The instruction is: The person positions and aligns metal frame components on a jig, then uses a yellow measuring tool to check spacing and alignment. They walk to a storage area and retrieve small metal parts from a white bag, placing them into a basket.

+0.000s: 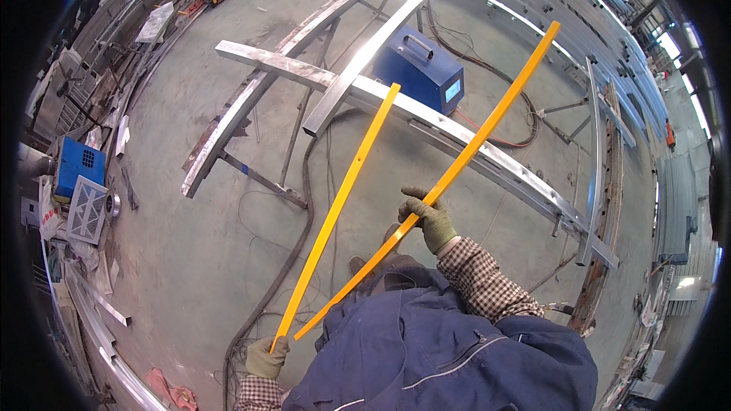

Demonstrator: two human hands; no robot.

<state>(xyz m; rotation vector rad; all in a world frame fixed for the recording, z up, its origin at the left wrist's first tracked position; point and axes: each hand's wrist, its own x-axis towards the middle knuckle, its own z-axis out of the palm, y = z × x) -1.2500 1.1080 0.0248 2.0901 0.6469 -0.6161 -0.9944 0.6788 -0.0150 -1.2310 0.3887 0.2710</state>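
My left hand (pixel 268 356), in a pale green work glove, is closed round the lower end of a long flat yellow bar (pixel 346 186). That bar slants up and away, its far tip close in front of the steel frame's cross tube. A second, longer yellow bar (pixel 496 120) is gripped near its middle by my gloved right hand (pixel 434 222). Its near end comes down by my body, close to the first bar, and its far part passes over the cross tube (pixel 449 126). The two bars spread apart toward their far ends.
Ahead, metal tubes cross on stands, one square tube (pixel 377 49) lying on top. Behind the cross tube stands a blue machine (pixel 419 68) with a handle and lit screen. Dark cables (pixel 304 236) run over the floor. Another blue unit (pixel 78 167) sits among clutter at left.
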